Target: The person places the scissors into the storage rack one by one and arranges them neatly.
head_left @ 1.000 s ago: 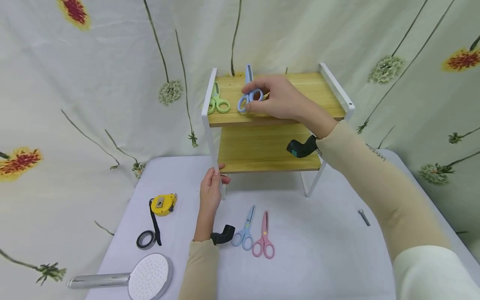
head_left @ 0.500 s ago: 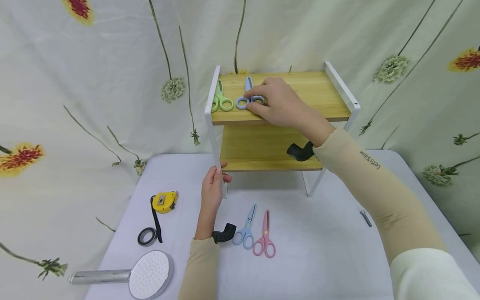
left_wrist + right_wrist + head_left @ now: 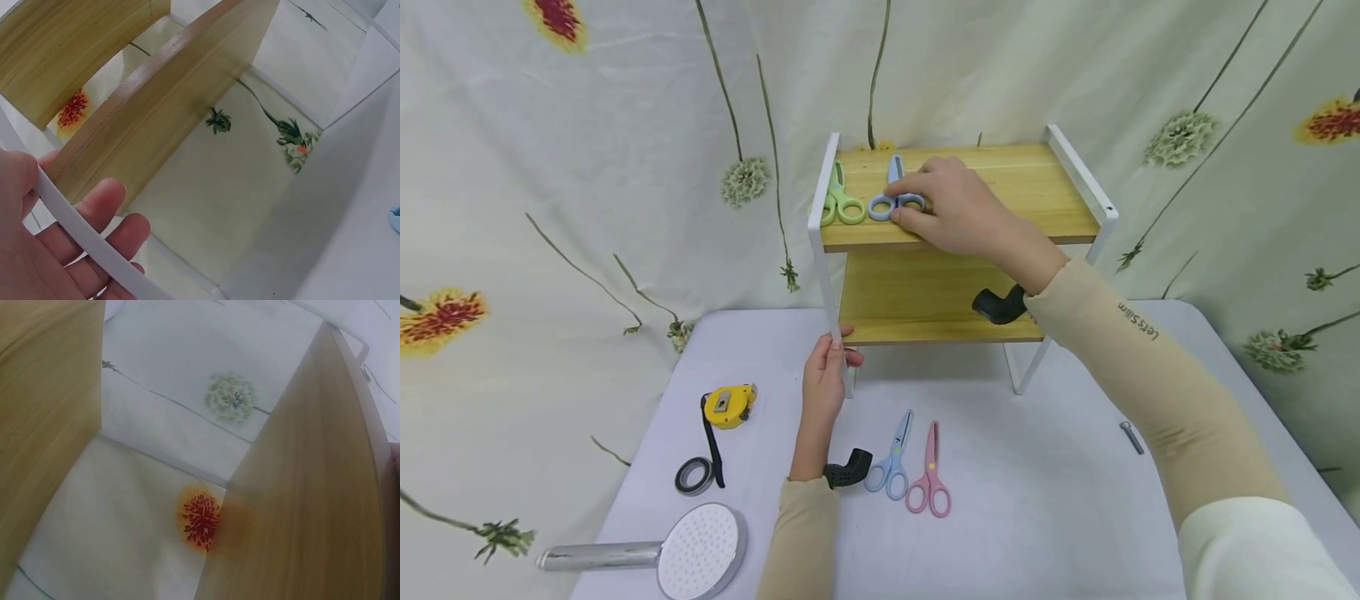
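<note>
On the top board of a two-tier wooden rack (image 3: 1000,179), my right hand (image 3: 953,206) pinches light-blue scissors (image 3: 896,169) by their handles. These scissors lie on the board with blades toward the back; my fingers cover part of the right loop. Just left of them lie green scissors (image 3: 841,200), against the rack's white side frame (image 3: 823,275). My left hand (image 3: 824,373) grips that frame's front leg near the lower board. In the left wrist view, its fingers (image 3: 128,234) curl behind the white leg. The right wrist view hardly shows my right hand.
On the white table before the rack lie blue scissors (image 3: 891,462) and pink scissors (image 3: 931,475). At left are a yellow tape measure (image 3: 728,407), black tape roll (image 3: 693,476) and shower head (image 3: 700,550). A bolt (image 3: 1131,437) lies at right. Floral cloth (image 3: 625,167) hangs behind.
The light-blue scissors have gone from tilted up in my right hand to flat on the top board, and my fingers stay at their handles. My left hand keeps its hold.
</note>
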The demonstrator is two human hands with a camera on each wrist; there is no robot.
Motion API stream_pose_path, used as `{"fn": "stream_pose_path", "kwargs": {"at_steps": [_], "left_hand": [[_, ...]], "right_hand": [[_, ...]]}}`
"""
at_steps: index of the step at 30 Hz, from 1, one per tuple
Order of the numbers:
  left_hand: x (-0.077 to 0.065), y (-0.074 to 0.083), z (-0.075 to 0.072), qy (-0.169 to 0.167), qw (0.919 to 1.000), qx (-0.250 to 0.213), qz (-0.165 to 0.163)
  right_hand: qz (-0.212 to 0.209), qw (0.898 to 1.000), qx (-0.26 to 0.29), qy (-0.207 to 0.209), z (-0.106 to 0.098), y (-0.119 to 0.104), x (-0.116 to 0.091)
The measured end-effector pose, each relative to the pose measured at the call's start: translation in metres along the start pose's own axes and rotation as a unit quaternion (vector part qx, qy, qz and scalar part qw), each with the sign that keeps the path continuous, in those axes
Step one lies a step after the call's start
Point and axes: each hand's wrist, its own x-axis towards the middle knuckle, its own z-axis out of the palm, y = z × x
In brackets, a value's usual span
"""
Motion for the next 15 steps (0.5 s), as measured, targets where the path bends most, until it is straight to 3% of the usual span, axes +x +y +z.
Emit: {"fn": "stream_pose_path", "kwargs": {"at_steps": [5,9,12,15], "left_hand": [[0.0,0.002,-0.001,-0.001,1.0,0.003,0.0],[0.0,0.003,0.0,0.001,1.0,0.004,0.0],[0.0,0.004,0.001,0.006,1.0,0.005,0.001],[-0.001,0.004,0.002,0.01,0.9999,0.004,0.004]], "right_hand": [[0.003,1.0,0.014,0.012,0.001,0.002,0.0],[-0.024,0.995,0.049,0.083,0.002,0.002,-0.007],[-0.077,0.979,0.073,0.172,0.004,0.003,-0.02],[-0.13,0.954,0.082,0.258,0.008,0.003,-0.042]]}}
